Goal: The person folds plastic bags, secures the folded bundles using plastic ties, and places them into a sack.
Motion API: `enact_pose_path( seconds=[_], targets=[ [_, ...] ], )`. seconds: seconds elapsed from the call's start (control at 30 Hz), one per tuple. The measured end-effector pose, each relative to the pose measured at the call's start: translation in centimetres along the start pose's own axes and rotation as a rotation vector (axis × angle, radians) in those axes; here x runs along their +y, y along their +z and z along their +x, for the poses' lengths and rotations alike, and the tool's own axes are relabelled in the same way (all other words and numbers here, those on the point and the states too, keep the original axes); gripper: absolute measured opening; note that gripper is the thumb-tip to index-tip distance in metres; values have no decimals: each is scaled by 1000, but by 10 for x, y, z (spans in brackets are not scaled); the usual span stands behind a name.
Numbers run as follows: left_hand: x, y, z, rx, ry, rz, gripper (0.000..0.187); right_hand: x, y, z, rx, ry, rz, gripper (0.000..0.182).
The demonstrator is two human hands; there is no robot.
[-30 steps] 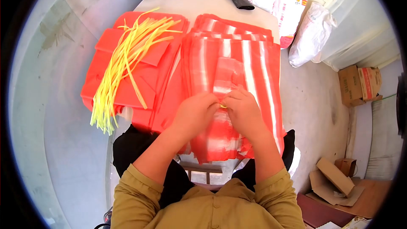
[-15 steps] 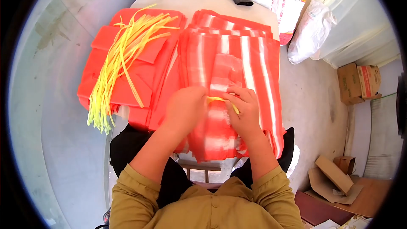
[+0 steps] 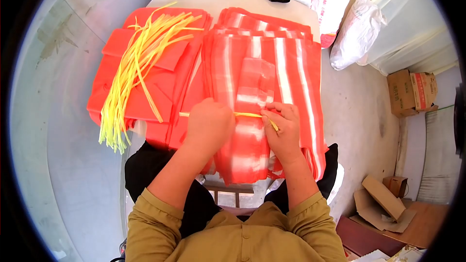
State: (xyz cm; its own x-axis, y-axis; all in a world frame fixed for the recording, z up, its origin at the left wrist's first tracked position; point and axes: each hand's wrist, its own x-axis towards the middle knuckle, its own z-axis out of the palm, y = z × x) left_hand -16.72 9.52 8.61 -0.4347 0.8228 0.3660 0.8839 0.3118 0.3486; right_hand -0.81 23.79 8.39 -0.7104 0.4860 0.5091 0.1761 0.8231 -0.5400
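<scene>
Straighter than half a second ago, the yellow strip (image 3: 248,114) crosses the red-and-white plastic bundle (image 3: 255,80) — left hand (image 3: 210,123) fisted around it, right hand (image 3: 283,130) pinching near one end. Tautening seems underway; next calls for even tension.

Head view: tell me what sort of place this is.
Probably a small workshop or packing room: the stack of striped red sheeting, the bundle of yellow strips and the white sacks suggest it.
</scene>
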Motion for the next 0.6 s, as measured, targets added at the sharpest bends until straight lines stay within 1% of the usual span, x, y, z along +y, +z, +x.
enact_pose_path(
  seconds=[0.07, 0.17, 0.27, 0.37, 0.47, 0.57, 0.6],
  targets=[
    [-1, 2, 0, 23, 32, -11, 25, -4, -4, 3, 16, 15, 23, 10],
    [0, 2, 0, 51, 39, -29, 25, -6, -6, 13, -47, 95, 120, 8],
    [0, 3, 0, 43, 38, -24, 25, -23, -7, 23, -164, 457, 320, 11],
    [0, 3, -2, 62, 30, -45, 26, -23, -4, 26, -259, 694, 583, 11],
    [-2, 3, -1, 60, 33, -39, 25, -13, -3, 25, -357, 664, 548, 12],
    [2, -5, 1, -22, -33, 49, 23, -14, -6, 28, -380, 562, 379, 13],
    [3, -8, 2, -29, -42, -24, 23, -15, -8, 30, -382, 557, 358, 14]
  ],
)
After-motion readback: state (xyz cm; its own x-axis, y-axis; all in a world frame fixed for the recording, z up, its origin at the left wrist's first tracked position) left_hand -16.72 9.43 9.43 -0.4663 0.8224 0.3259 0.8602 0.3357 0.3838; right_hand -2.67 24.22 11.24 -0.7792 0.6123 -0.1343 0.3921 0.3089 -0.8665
